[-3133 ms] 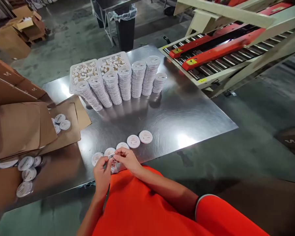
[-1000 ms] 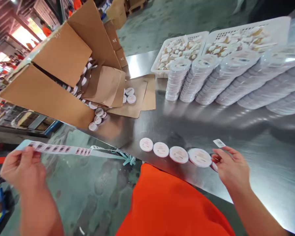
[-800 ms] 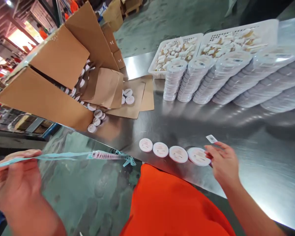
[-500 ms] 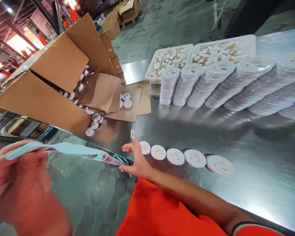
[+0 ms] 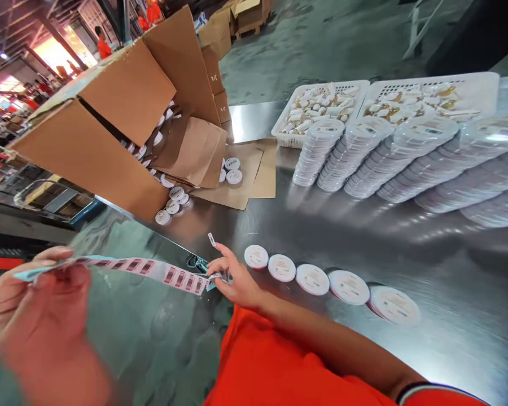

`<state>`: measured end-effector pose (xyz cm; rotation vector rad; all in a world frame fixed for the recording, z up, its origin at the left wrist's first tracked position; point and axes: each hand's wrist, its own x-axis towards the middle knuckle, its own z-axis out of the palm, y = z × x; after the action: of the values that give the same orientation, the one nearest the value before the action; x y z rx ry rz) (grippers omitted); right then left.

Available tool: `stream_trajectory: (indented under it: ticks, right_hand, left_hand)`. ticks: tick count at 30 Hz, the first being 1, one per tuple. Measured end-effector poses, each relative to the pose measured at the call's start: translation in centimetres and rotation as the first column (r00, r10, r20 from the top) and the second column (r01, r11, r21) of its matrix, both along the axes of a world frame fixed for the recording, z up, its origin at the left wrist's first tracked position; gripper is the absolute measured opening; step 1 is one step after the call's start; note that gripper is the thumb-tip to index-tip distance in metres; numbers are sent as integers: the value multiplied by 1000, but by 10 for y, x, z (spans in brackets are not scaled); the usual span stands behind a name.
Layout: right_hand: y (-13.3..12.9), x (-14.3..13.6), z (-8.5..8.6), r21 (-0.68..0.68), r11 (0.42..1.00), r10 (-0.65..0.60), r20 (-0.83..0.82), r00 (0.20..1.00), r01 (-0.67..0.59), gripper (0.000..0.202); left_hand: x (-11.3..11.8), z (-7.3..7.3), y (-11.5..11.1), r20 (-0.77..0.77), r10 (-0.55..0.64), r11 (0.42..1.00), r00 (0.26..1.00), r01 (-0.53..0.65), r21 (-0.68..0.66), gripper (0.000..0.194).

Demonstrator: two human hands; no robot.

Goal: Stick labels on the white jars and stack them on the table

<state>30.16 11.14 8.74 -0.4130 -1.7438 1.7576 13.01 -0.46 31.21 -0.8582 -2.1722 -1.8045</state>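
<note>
I've got a steel table (image 5: 288, 225) under the disc row (image 5: 312, 279), my landmark. Cardboard box (image 5: 101, 163): beyond and left of the row, discs at its mouth. Tall stacks (image 5: 351, 152): beyond the row. White baskets (image 5: 290, 140): farther past the row, behind the stacks. Left hand (image 5: 42, 304): well left of the row, pinching the label strip (image 5: 184, 279). Right hand (image 5: 241, 285): just left of the row, thumb and fingers nipping the strip's near part, index raised. Strip: left of the row, spans both hands, slightly bowed; I'd keep it taut, untwisted. Loose label (image 5: 211, 239): on right index tip, left of the row; I'd handle its edge only, clear of the strip.
</note>
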Motion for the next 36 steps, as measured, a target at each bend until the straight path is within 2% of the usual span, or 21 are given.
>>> stream_trajectory:
  ticks: [1,3,6,8,10,12,14,15,16,18,19,20,21,23,25,28,29,30,32,34,36]
  right_hand:
    - [3,1,0,-45,999,25,0,1000,-25,77]
    - [9,2,-1,-135,988,84,28,996,-80,77]
    - [18,2,-1,-149,984,118,132,984,-98,77]
    - [21,0,-1,-32,999,46,227,973,-39,76]
    - [22,-4,-1,129,991,-64,311,948,25,74]
    - [22,-9,-1,273,961,-143,373,917,39,72]
    - [22,-16,-1,364,931,-183,442,878,11,71]
    - [22,-20,0,389,921,-194,484,853,-12,70]
    - [23,-24,1,408,912,-207,529,823,-32,70]
    - [27,-31,4,460,884,-249,609,753,-80,69]
    - [29,-34,5,503,857,-276,632,724,-112,68]
    - [31,-37,7,555,818,-304,640,706,-151,66]
    - [33,-39,7,611,768,-332,635,698,-190,64]
    - [33,-42,8,711,651,-360,598,716,-266,59]
    - [31,-42,5,784,526,-329,545,771,-330,56]
    - [23,-37,-3,845,356,-175,479,860,-398,54]
    - [20,-35,-6,857,313,-122,464,877,-410,54]
    - [17,-32,-9,865,280,-80,453,888,-417,54]
    - [12,-26,-14,869,251,-38,448,893,-426,54]
    - [9,-22,-16,849,266,-32,481,876,-456,54]
    - [9,-19,-16,797,322,-50,554,831,-511,55]
  left_hand:
    - [-14,-7,-8,114,-92,994,989,85,68,23]
    - [-40,-25,-24,284,-178,979,942,141,145,42]
    - [-69,-54,-39,433,-117,990,894,69,125,59]
    - [-80,-71,-46,461,-60,994,885,10,111,58]
    - [-85,-83,-56,438,-44,995,898,0,102,55]
    - [-87,-91,-72,414,-73,997,907,53,60,55]
    - [-88,-96,-94,440,-110,984,891,159,-77,53]
    - [-90,-97,-105,478,-126,946,869,250,-205,46]
    - [-93,-98,-115,514,-144,860,845,364,-357,39]
    - [-99,-100,-129,575,-170,600,800,547,-584,23]
    - [-101,-102,-131,572,-158,505,805,563,-654,19]
    - [-102,-105,-131,543,-138,467,828,538,-702,19]
    - [-101,-109,-127,500,-104,483,860,483,-730,21]
    - [-93,-120,-109,449,-57,580,892,395,-713,30]
    - [-79,-135,-82,557,-96,659,825,472,-586,47]
    - [-57,-167,-35,720,-315,672,618,681,-291,58]
    - [-50,-180,-20,746,-373,647,551,731,-217,57]
    - [-45,-192,-7,778,-421,596,466,789,-151,55]
    - [-37,-217,10,827,-463,497,320,866,-56,47]
    - [-31,-236,19,851,-479,411,215,912,1,43]
    - [-28,-247,20,860,-481,356,169,934,16,43]
